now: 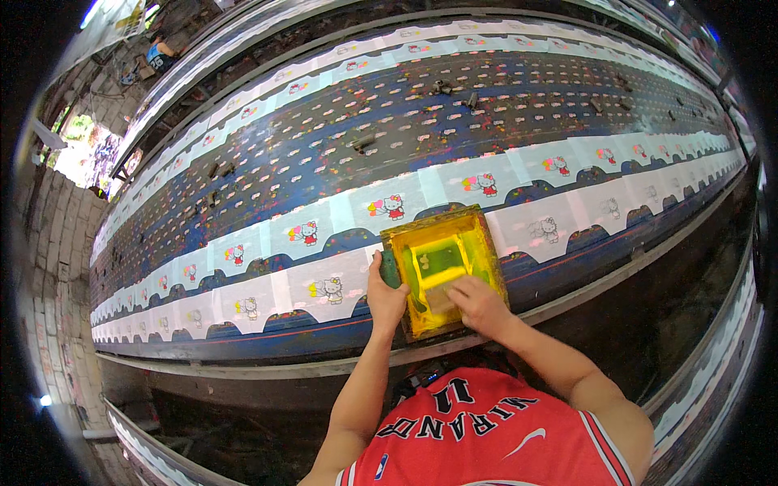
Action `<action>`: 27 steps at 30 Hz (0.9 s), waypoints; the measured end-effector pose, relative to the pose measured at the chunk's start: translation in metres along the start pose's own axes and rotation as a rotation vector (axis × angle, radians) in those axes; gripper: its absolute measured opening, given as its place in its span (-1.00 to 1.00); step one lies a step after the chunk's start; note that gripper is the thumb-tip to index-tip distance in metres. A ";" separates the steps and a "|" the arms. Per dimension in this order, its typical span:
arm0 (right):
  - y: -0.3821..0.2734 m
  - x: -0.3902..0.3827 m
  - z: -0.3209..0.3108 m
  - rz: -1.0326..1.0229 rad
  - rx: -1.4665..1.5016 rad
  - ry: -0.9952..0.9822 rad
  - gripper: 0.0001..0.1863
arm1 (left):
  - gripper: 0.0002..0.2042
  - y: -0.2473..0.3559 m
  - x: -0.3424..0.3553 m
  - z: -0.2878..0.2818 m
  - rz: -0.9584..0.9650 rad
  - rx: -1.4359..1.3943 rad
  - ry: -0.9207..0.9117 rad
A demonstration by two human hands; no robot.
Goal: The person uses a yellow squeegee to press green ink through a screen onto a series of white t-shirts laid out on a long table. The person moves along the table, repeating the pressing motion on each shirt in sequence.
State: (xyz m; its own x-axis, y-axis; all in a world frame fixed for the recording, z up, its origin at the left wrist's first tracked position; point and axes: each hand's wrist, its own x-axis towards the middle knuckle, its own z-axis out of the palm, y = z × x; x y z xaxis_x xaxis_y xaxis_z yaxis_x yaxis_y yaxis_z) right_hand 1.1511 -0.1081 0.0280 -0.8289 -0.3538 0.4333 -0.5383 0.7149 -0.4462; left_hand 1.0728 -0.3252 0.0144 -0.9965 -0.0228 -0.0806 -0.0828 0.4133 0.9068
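A wooden screen-printing frame (491, 263), stained yellow, lies tilted on the nearest row of pale fabric pieces. Yellow ink spreads over its mesh around a greenish window (442, 257). My left hand (387, 301) grips the frame's left side, thumb and fingers around a dark green block (392, 267) there. Inside the frame, my right hand (481, 309) is closed on a squeegee (440, 299), whose blade rests against the yellow mesh. Left of the frame, a fabric piece (312, 279) bears a cartoon cat with yellow patches; to the right, another piece (527, 235) shows a greyer cat print.
The long printing table (292, 174) is speckled with ink and carries further rows of printed pieces. Small dark clamp-like blocks (364, 141) are scattered over it. A rail (284, 371) runs along its near edge. Another person (160, 53) is at the far left.
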 end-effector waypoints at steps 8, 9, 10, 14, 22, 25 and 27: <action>0.059 0.108 0.008 0.074 0.014 0.064 -0.84 | -0.12 -0.010 0.003 -0.001 -0.012 -0.020 -0.028; 0.059 0.103 0.011 0.081 0.010 0.043 -0.82 | -0.12 -0.011 0.003 0.000 -0.014 -0.030 -0.027; 0.056 0.093 0.013 0.090 0.006 0.024 -0.81 | -0.12 -0.012 0.003 0.001 -0.016 -0.040 -0.026; 0.014 0.026 0.006 0.083 -0.001 -0.058 -0.72 | -0.13 -0.011 0.000 0.001 -0.013 -0.015 0.001; 0.005 -0.002 -0.022 0.043 0.047 -0.053 -0.72 | -0.14 0.000 -0.003 0.012 0.025 -0.071 0.023; 0.019 -0.010 -0.048 0.040 0.029 -0.044 -0.73 | -0.13 0.023 -0.010 0.037 0.138 -0.029 0.075; 0.038 -0.022 -0.070 0.072 0.017 -0.069 -0.72 | -0.13 0.031 -0.013 0.066 0.187 -0.028 0.094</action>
State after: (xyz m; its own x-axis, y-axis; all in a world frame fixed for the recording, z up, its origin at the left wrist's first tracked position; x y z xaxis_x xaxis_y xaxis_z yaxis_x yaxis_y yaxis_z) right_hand 1.1597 -0.0307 0.0558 -0.8740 -0.3426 0.3447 -0.4785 0.7302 -0.4877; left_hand 1.0839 -0.2520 0.0166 -0.9912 -0.0336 0.1281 0.1047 0.3932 0.9135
